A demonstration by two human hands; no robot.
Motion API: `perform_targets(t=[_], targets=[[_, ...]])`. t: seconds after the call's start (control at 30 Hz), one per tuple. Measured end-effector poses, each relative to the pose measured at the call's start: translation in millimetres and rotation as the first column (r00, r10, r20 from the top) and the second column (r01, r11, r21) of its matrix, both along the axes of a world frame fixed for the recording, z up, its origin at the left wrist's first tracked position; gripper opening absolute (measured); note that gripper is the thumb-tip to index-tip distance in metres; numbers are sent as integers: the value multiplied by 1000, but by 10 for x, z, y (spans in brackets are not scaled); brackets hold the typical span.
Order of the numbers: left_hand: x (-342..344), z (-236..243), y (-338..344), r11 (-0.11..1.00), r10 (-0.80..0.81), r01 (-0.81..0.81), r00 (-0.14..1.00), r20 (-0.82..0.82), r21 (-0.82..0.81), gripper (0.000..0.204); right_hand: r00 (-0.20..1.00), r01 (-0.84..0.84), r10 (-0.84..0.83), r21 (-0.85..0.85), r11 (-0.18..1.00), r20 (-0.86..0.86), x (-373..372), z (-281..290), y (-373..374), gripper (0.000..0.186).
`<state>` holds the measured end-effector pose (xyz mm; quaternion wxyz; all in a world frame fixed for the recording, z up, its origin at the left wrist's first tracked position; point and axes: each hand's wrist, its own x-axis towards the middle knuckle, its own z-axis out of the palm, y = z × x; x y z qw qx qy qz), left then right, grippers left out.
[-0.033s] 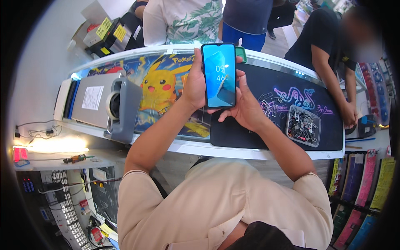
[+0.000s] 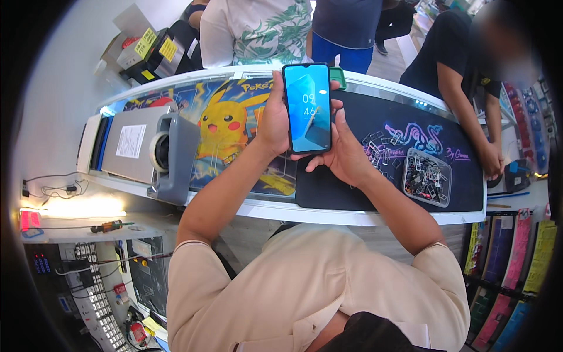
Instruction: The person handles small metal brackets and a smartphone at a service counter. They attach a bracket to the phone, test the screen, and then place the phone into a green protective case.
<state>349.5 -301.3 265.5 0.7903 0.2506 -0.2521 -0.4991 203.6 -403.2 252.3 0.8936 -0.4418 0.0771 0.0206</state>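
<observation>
A smartphone (image 2: 308,111) with a dark frame stands nearly upright in the picture above the counter. Its screen is lit, showing a blue wallpaper and a clock. My left hand (image 2: 274,120) grips the phone along its left edge, thumb up beside the screen. Against the lower right edge is my right hand (image 2: 346,152), its thumb raised beside the phone and a fingertip showing below; the other fingers are partly hidden behind. Beneath the hands lie a colourful cartoon-print mat (image 2: 223,126) and a black mat (image 2: 328,185).
Small metal frames (image 2: 378,146) lie loose on the black mat beside a clear plastic box (image 2: 446,193) full of similar pieces. A grey tape dispenser (image 2: 176,155) stands at the left. Across the counter are several people; one rests clasped hands (image 2: 491,161) at the right end.
The phone and both hands stay practically in place, with the same screen showing. Only a slight shift of the whole view is visible.
</observation>
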Motion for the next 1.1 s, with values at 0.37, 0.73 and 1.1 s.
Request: perform_targets(t=[0.37, 0.73, 1.1], targets=[[26, -157, -45, 999, -39, 39, 999, 15, 29, 81, 995, 84, -83, -18, 996, 50, -32, -63, -49, 69], [37, -184, -67, 998, -45, 45, 999, 6, 47, 81, 996, 90, -90, 5, 996, -12, -33, -164, -92, 96], [35, -183, -44, 997, -61, 61, 998, -2, 36, 80, 995, 94, -94, -9, 996, -14, -49, -183, -95, 101]])
